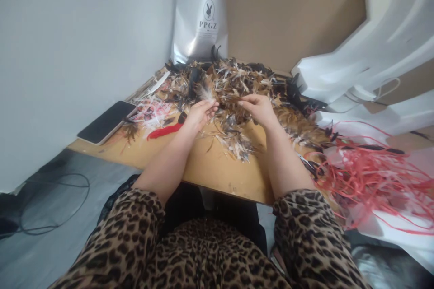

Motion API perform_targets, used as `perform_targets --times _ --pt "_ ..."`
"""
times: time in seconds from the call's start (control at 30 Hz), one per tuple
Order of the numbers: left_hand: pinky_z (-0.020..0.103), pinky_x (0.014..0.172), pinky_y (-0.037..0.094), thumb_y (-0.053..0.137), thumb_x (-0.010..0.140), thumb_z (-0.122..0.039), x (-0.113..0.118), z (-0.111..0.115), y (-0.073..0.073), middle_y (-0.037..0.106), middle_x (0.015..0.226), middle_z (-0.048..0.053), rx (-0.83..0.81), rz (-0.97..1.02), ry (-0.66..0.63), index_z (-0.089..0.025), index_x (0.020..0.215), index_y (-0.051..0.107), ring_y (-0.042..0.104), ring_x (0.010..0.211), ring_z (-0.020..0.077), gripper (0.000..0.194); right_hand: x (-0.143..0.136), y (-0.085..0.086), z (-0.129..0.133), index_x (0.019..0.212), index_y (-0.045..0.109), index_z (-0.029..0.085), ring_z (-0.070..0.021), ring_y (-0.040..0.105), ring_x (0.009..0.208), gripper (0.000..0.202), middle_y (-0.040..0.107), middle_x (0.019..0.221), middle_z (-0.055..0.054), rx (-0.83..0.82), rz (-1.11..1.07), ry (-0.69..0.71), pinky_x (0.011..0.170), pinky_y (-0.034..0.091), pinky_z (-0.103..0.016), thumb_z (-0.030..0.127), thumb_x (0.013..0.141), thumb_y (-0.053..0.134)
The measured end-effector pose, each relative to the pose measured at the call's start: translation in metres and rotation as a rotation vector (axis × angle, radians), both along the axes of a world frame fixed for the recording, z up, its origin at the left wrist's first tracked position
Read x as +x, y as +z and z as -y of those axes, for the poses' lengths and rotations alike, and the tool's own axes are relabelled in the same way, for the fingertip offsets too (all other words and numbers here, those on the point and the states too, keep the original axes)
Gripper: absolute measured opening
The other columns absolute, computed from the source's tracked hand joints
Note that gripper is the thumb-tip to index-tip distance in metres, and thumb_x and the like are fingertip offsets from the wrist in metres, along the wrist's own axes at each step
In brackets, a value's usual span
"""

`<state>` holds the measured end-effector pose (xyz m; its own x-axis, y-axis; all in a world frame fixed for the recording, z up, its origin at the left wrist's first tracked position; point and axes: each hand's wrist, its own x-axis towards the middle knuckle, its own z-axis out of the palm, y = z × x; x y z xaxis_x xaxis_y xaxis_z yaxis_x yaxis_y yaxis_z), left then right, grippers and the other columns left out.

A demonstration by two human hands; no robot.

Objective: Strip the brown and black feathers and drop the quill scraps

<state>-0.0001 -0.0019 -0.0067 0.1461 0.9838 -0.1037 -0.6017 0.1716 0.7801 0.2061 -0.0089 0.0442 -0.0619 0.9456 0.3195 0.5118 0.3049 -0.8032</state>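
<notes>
Both forearms (172,160) extend far; left hand (203,112) pinches, fingers curled; right hand (260,109) faces left, fingers bent near thumb.

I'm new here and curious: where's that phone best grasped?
The phone is probably best gripped across its long edges at the nearer end, coming from the front: it lies flat, and pink scraps crowd the far end.

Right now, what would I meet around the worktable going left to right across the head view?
Phone, red item, left hand, right hand, tangled red strands. The feather pile spreads behind both hands, so it's left out.
</notes>
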Motion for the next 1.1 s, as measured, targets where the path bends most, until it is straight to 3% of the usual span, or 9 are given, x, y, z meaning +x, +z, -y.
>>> perform_targets --times 0.1,0.17,0.2,0.33,0.4,0.53,0.73,1.1 --pt "0.015 0.055 0.045 0.071 0.072 -0.017 0.001 0.001 0.001 0.07 0.077 0.003 -0.012 -0.001 -0.009 -0.011 0.08 0.063 0.062 0.06 0.0048 0.013 0.02 0.001 0.007 0.084 0.072 0.014 -0.0078 0.041 0.044 0.031 0.059 0.057 0.002 -0.13 -0.028 0.092 0.05 0.037 -0.025 0.04 0.068 0.067" --pt "0.015 0.054 0.045 0.071 0.072 -0.016 0.001 0.002 0.001 0.07 0.076 0.003 -0.011 -0.004 -0.018 -0.011 0.081 0.063 0.062 0.06 0.0052 0.012 0.027 -0.004 0.002 0.085 0.072 0.013 -0.0087 0.044 0.047 0.029 0.061 0.059 0.001 -0.165 0.024 0.119 0.053 0.04 -0.026 0.035 0.067 0.067" --pt "0.015 0.053 0.045 0.07 0.072 -0.015 0.001 0.002 0.001 0.069 0.075 0.002 -0.011 -0.01 -0.02 -0.011 0.081 0.063 0.062 0.06 0.0054 0.012 0.028 -0.007 -0.003 0.087 0.071 0.013 -0.0098 0.048 0.051 0.027 0.063 0.063 0.0 -0.128 0.047 0.086 0.058 0.043 -0.027 0.029 0.066 0.067" --pt "0.015 0.051 0.045 0.07 0.072 -0.016 0.001 0.003 0.002 0.069 0.074 0.003 -0.018 -0.032 -0.034 -0.011 0.078 0.063 0.062 0.058 0.0058 0.011 0.025 -0.019 -0.017 0.099 0.068 0.013 -0.0144 0.056 0.068 0.031 0.067 0.081 -0.005 0.206 0.014 -0.264 0.073 0.048 -0.033 0.019 0.07 0.058" --pt "0.015 0.051 0.044 0.072 0.071 -0.017 0.001 0.003 0.003 0.069 0.074 0.003 -0.016 -0.043 -0.047 -0.011 0.078 0.064 0.062 0.058 0.0055 0.012 0.021 -0.022 -0.014 0.095 0.068 0.015 -0.0156 0.058 0.072 0.026 0.067 0.086 -0.005 0.299 0.011 -0.306 0.076 0.048 -0.034 0.021 0.072 0.057" --pt "0.015 0.051 0.044 0.073 0.069 -0.017 0.003 0.004 0.004 0.069 0.072 0.003 -0.01 -0.075 -0.077 -0.01 0.076 0.064 0.061 0.057 0.0054 0.014 0.014 -0.026 0.01 0.078 0.068 0.018 -0.0158 0.057 0.072 0.014 0.065 0.078 -0.003 0.304 0.063 -0.214 0.075 0.047 -0.033 0.026 0.074 0.058" --pt "0.016 0.051 0.044 0.075 0.066 -0.019 0.004 0.004 0.003 0.069 0.072 0.004 0.032 -0.122 -0.093 -0.009 0.076 0.065 0.061 0.058 0.0063 0.018 0.003 -0.037 0.029 0.076 0.068 0.017 -0.0153 0.055 0.071 0.013 0.062 0.074 -0.003 0.284 0.146 -0.168 0.072 0.044 -0.031 0.026 0.077 0.058" --pt "0.015 0.054 0.044 0.077 0.063 -0.022 0.002 0.004 -0.001 0.07 0.074 0.004 0.061 -0.188 -0.125 -0.011 0.077 0.068 0.061 0.061 0.0062 0.02 -0.019 -0.052 0.035 0.097 0.069 0.025 -0.0266 0.044 0.109 0.021 0.058 0.111 -0.008 0.405 0.574 -0.074 0.091 0.031 -0.043 0.034 0.083 0.056"
